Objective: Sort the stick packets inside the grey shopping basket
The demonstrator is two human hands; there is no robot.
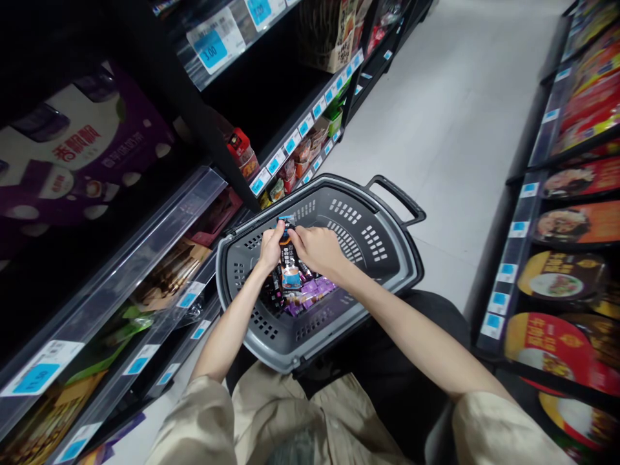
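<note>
Both my hands pinch a narrow black-and-blue snack packet [290,261] near its upper end, above a grey shopping basket [387,278]. My left hand [271,245] grips its left edge, and my right hand [317,248] grips its right edge with curled fingers. The packet hangs upright between them; its exact contents are not visible. Beneath it, purple packets [312,294] lie in the bottom of the basket, with darker packets beside them, partly hidden by the held one and my hands.
Shelves with price tags [290,143] run along the left, holding a purple carton [82,155] and bagged goods. On the right, another shelf carries round noodle bowls [552,345]. Grey floor [445,129] stretches between them. The basket's handle [400,199] sticks out to the upper right.
</note>
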